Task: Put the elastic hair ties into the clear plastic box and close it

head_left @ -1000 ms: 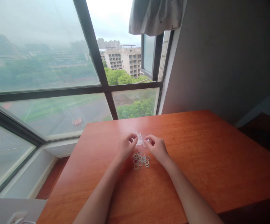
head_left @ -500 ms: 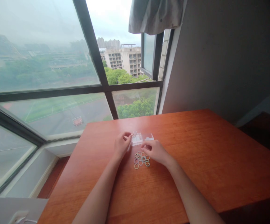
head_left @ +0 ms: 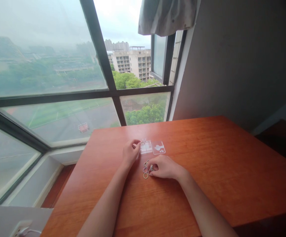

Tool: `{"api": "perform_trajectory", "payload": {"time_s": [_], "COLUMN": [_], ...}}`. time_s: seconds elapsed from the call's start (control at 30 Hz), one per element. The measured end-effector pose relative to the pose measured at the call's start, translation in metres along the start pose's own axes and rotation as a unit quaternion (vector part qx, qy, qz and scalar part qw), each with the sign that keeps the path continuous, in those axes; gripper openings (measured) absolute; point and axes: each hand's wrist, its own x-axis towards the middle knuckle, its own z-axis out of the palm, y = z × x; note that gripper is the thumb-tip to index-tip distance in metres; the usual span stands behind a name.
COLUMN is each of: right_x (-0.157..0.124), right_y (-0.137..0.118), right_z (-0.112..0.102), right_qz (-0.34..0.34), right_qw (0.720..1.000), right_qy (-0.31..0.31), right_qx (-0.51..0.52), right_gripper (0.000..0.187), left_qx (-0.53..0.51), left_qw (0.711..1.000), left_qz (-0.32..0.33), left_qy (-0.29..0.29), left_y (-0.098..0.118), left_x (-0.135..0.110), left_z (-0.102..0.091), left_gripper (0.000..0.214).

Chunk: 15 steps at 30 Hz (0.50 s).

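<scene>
A small clear plastic box (head_left: 146, 147) lies open on the wooden table (head_left: 207, 164), its lid (head_left: 158, 147) folded flat to the right. My left hand (head_left: 129, 153) grips the box's left edge with curled fingers. A cluster of several small metal rings (head_left: 146, 170) lies just in front of the box. My right hand (head_left: 164, 166) rests over the right part of that cluster, fingers curled down onto the rings and hiding some of them. Whether a ring is pinched between its fingers cannot be made out.
The table stands against a large window (head_left: 59, 82) with dark frames at the back left and a grey wall (head_left: 232, 65) at the back right. A curtain (head_left: 166, 16) hangs above. A white socket with a cable (head_left: 20, 229) sits at the lower left.
The box now lies open with its lid flat to the right. My right hand left the box and came down onto the rings. My left hand stayed at the box's left edge.
</scene>
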Motion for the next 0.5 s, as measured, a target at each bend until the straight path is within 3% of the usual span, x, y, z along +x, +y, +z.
{"api": "perform_trajectory", "payload": {"time_s": [0.33,0.5], "right_x": [0.001,0.005], "right_y": [0.003,0.011], "right_z": [0.002,0.004], "right_qz": [0.008,0.047], "right_qw": [1.000,0.997], "right_qy": [0.004,0.062], "right_qx": [0.014,0.002], "right_gripper": [0.019,0.012], "left_qx": [-0.003,0.004], "left_qw": [1.000,1.000], "left_qz": [0.002,0.023], "left_qy": [0.001,0.010], "left_y": [0.000,0.003], "left_x": [0.000,0.000], "left_z": [0.000,-0.002], "left_gripper": [0.020,0.017]}}
